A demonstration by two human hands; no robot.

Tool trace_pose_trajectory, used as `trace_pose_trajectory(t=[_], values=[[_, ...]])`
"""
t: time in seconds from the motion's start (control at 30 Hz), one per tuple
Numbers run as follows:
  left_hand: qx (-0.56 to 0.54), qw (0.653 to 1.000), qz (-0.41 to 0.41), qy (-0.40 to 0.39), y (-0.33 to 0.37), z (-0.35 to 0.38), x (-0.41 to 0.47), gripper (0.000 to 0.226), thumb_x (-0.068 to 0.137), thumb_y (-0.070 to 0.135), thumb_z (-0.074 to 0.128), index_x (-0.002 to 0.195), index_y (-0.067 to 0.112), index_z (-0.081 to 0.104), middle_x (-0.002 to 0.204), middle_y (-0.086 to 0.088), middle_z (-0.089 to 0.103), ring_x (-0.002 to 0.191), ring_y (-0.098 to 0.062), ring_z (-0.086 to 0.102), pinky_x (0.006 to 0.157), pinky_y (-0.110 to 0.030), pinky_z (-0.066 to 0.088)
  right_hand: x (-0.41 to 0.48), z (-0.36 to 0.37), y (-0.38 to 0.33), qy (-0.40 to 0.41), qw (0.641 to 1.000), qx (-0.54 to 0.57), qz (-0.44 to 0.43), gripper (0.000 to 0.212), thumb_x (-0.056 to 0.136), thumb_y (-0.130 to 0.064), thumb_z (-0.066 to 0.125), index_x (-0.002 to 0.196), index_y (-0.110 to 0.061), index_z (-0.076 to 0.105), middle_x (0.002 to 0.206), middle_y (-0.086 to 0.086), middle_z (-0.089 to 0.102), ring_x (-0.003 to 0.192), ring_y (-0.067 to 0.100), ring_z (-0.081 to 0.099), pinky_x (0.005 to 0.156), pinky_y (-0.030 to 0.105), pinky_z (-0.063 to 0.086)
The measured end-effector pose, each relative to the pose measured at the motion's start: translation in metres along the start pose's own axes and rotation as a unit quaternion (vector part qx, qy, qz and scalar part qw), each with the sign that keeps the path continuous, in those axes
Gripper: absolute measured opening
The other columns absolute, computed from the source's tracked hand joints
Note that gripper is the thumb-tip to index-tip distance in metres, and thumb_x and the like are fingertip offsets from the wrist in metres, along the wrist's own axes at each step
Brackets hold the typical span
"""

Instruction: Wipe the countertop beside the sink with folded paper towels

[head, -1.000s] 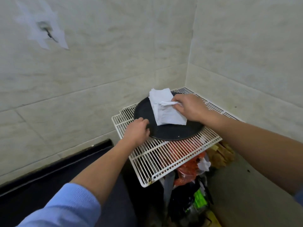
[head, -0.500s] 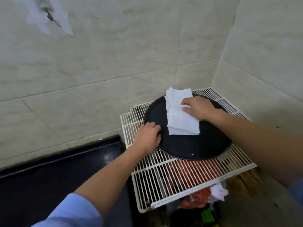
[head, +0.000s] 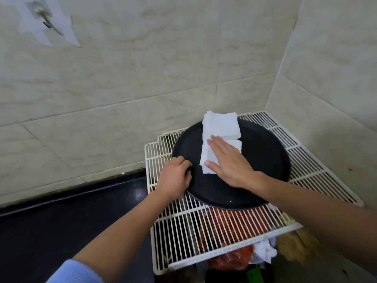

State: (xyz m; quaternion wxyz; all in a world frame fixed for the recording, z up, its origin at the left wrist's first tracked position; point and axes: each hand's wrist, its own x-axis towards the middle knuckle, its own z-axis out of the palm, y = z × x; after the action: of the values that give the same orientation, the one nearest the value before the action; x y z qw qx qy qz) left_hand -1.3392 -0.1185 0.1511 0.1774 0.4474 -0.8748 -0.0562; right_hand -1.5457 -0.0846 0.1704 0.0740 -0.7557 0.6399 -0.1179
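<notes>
Your right hand (head: 228, 162), fingers straight, presses flat on the folded paper towels (head: 220, 139); their long axis runs away from you, beyond your fingertips. Your left hand (head: 175, 176) grips the black round tray (head: 265, 160) rim, towels lying on it.

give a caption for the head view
Right hand presses folded paper towels flat on a black tray gripped by left hand.
</notes>
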Motion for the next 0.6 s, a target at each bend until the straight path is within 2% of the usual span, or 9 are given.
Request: trace_pose_trajectory(t=[0.07,0.17,0.27,0.4,0.47,0.53,0.6], values=[[-0.004,1.0,-0.003,0.001,0.0,0.001,-0.001,0.021,0.084,0.016,0.06,0.104,0.012,0.066,0.095,-0.004,0.061,0.088,-0.025,0.057,0.083,-0.039,0.046,0.002,0.009,0.01,-0.035,0.999,-0.034,-0.016,0.067,0.098,-0.055,0.022,0.154,-0.023,0.002,0.161,-0.004,-0.009,0.147,0.01,-0.011,0.121,0.043,0.005],[-0.01,1.0,-0.008,-0.001,-0.001,0.002,-0.001,0.021,0.084,0.015,0.059,0.104,0.012,0.067,0.097,-0.004,0.061,0.089,-0.024,0.057,0.084,-0.04,0.046,0.004,0.014,0.027,-0.049,0.995,-0.081,-0.037,0.067,0.096,-0.058,0.012,0.153,-0.027,-0.001,0.161,-0.004,-0.012,0.147,0.01,-0.014,0.12,0.045,0.003],[-0.002,1.0,-0.009,-0.012,0.002,-0.001,-0.001,0.023,0.085,0.015,0.059,0.106,0.012,0.067,0.102,-0.004,0.061,0.093,-0.024,0.056,0.087,-0.04,0.045,0.005,0.013,0.031,-0.06,0.993,-0.084,-0.049,0.067,0.094,-0.059,0.01,0.154,-0.029,-0.001,0.161,-0.004,-0.013,0.147,0.011,-0.014,0.12,0.045,0.002],[0.004,1.0,-0.013,-0.024,0.008,-0.009,-0.004,0.027,0.087,0.018,0.057,0.112,0.013,0.064,0.109,-0.004,0.06,0.1,-0.023,0.053,0.091,-0.039,0.044,0.008,0.008,0.031,-0.076,0.993,-0.07,-0.05,0.065,0.097,-0.059,0.016,0.153,-0.03,0.0,0.161,-0.004,-0.011,0.147,0.011,-0.011,0.12,0.044,0.002],[-0.001,1.0,-0.024,0.003,0.01,-0.015,-0.012,0.026,0.086,0.018,0.058,0.111,0.013,0.064,0.107,-0.003,0.06,0.1,-0.022,0.054,0.089,-0.039,0.047,0.007,0.0,0.028,-0.07,0.995,-0.05,-0.048,0.065,0.097,-0.058,0.022,0.153,-0.029,0.008,0.162,-0.002,-0.002,0.149,0.014,-0.001,0.12,0.043,0.007],[0.01,0.998,-0.045,0.035,0.009,-0.024,-0.025,0.025,0.087,0.018,0.058,0.11,0.012,0.065,0.106,-0.003,0.061,0.099,-0.021,0.055,0.086,-0.037,0.048,0.006,-0.01,0.021,-0.03,0.999,-0.021,-0.037,0.061,0.098,-0.056,0.029,0.15,-0.024,0.024,0.159,0.002,0.019,0.146,0.021,0.019,0.116,0.044,0.019],[0.024,0.996,-0.078,0.039,0.003,-0.034,-0.044,0.025,0.089,0.02,0.057,0.112,0.013,0.063,0.106,-0.002,0.06,0.097,-0.02,0.056,0.08,-0.034,0.048,0.006,-0.018,0.008,0.03,0.999,-0.018,-0.037,0.053,0.098,-0.051,0.035,0.141,-0.02,0.041,0.148,0.005,0.041,0.134,0.026,0.038,0.108,0.044,0.03]])
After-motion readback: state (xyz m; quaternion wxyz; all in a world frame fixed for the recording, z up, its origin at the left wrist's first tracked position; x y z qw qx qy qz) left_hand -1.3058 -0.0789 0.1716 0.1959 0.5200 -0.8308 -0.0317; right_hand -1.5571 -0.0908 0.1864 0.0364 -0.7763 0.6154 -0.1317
